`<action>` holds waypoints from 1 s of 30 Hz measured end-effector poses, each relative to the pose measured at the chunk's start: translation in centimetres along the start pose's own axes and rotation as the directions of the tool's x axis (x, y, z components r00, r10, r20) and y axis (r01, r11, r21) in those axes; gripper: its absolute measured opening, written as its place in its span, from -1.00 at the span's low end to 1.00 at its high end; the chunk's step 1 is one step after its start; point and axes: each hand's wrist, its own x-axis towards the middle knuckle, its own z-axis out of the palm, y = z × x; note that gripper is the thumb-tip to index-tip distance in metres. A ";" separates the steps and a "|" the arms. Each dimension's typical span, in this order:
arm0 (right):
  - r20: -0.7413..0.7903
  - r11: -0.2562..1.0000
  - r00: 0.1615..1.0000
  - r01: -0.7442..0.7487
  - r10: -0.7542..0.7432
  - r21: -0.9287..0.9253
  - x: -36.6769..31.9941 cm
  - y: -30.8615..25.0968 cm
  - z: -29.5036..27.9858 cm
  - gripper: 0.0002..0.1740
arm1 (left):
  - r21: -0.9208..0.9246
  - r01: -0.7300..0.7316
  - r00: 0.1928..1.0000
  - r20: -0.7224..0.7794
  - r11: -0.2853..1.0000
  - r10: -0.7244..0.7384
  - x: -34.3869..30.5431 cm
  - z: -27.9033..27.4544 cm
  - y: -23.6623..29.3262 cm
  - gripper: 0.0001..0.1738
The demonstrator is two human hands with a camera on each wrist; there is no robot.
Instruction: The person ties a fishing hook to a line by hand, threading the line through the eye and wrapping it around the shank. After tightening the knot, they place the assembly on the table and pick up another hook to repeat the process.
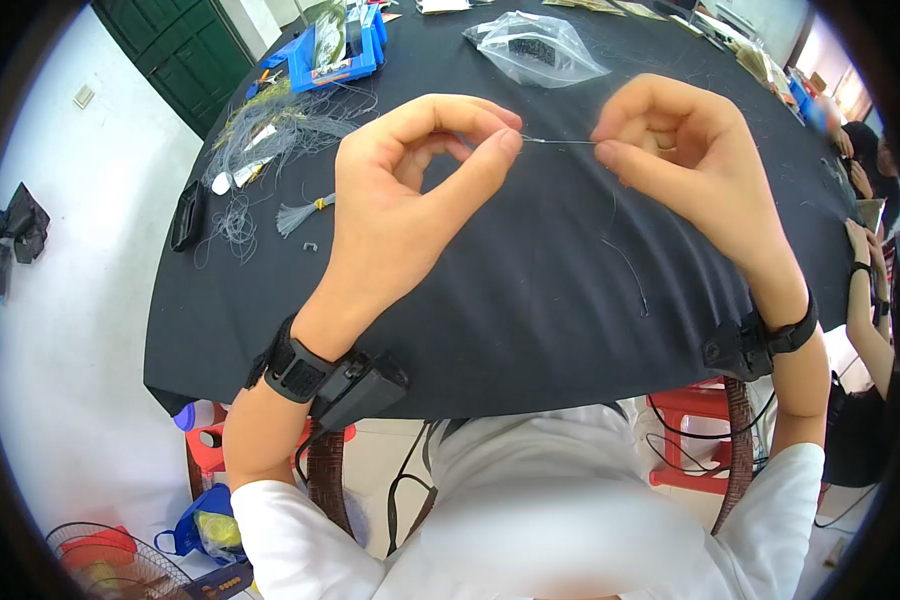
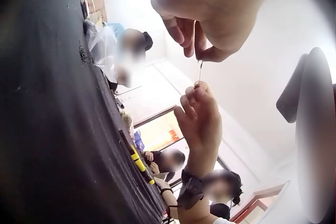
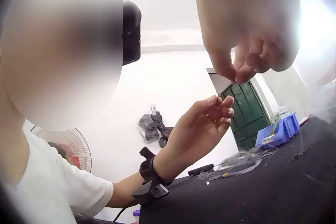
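Both hands are raised over a round table with a black cloth (image 1: pixel 530 300). My left hand (image 1: pixel 515 135) pinches one end of a thin, short wire (image 1: pixel 560 141) between thumb and forefinger. My right hand (image 1: pixel 598 144) pinches the other end, a few centimetres away. A dark thread (image 1: pixel 630 270) trails from near the right hand down onto the cloth. In the left wrist view the left hand (image 2: pixel 198 56) and right hand (image 2: pixel 198 85) hold the wire (image 2: pixel 200 69) taut between them. The right wrist view shows the right hand (image 3: pixel 239 74) above the left hand (image 3: pixel 223 106); the wire is not visible there.
A clear plastic bag (image 1: pixel 535 45) lies at the far side of the table. A blue bin (image 1: pixel 335 55), a tangle of threads (image 1: pixel 270 130), a grey tassel (image 1: pixel 295 215) and a black case (image 1: pixel 187 215) lie at the left. Other people sit at the right edge (image 1: pixel 870 300).
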 end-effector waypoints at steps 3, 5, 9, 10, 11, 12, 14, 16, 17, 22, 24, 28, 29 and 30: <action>-0.053 0.986 0.986 0.152 -0.156 -0.073 -0.1 0.4 -1.6 -0.87 | -0.013 0.004 1.000 0.002 1.000 -0.004 0.1 0.0 0.2 -0.90; -0.036 0.989 0.997 0.056 -0.061 -0.138 -0.5 -0.4 -2.9 -0.88 | -0.048 0.044 0.999 0.005 0.998 -0.044 0.1 0.0 0.2 -0.89; 0.015 0.978 1.000 0.010 -0.007 -0.209 0.1 -0.1 -6.0 -0.87 | -0.146 0.238 0.971 0.019 0.960 -0.237 0.1 -0.1 -0.4 -0.86; 0.028 0.973 1.000 0.018 -0.012 -0.228 0.3 0.0 -6.8 -0.87 | -0.154 0.258 0.966 0.021 0.954 -0.258 0.0 -0.1 -0.7 -0.86; 0.031 0.969 0.999 0.020 -0.013 -0.248 0.3 -0.1 -7.6 -0.87 | -0.161 0.277 0.961 0.033 0.947 -0.276 0.0 -0.1 -1.0 -0.85; 0.000 0.968 1.000 -0.005 0.006 -0.250 0.3 -0.5 -8.1 -0.88 | -0.170 0.299 0.954 0.051 0.939 -0.295 0.0 -0.1 -1.2 -0.84; -0.061 0.946 0.998 -0.003 -0.018 -0.323 0.4 -1.1 -8.9 -0.88 | -0.137 0.322 0.946 0.086 0.937 -0.312 -0.1 0.1 -1.3 -0.83; -0.030 0.917 0.999 0.008 -0.022 -0.399 0.9 -1.4 -10.0 -0.89 | -0.098 0.328 0.940 0.128 0.940 -0.315 -0.1 0.1 -1.8 -0.81; 0.014 0.894 0.999 0.052 -0.051 -0.444 1.4 -1.6 -10.6 -0.89 | -0.097 0.337 0.934 0.157 0.937 -0.319 -0.2 0.4 -2.0 -0.81; 0.149 0.853 0.988 0.042 0.043 -0.521 4.5 -2.0 -15.1 -0.85 | -0.016 0.434 0.862 0.299 0.901 -0.410 -0.6 1.1 -2.2 -0.77; 0.113 0.849 0.980 -0.081 0.163 -0.522 5.2 -2.1 -17.0 -0.83 | 0.011 0.482 0.823 0.336 0.876 -0.458 -0.5 1.0 -2.7 -0.75; 0.029 0.753 0.951 -0.223 0.306 -0.620 6.1 0.7 -21.9 -0.79 | -0.015 0.577 0.776 0.321 0.817 -0.542 -0.6 0.6 -3.6 -0.75; 0.004 0.732 0.945 -0.251 0.327 -0.634 6.1 1.6 -23.1 -0.79 | -0.026 0.601 0.765 0.312 0.799 -0.564 -0.6 0.5 -3.5 -0.76; -0.053 0.696 0.933 -0.302 0.355 -0.652 6.1 2.4 -24.2 -0.79 | -0.038 0.625 0.751 0.302 0.779 -0.588 -0.6 0.5 -3.4 -0.77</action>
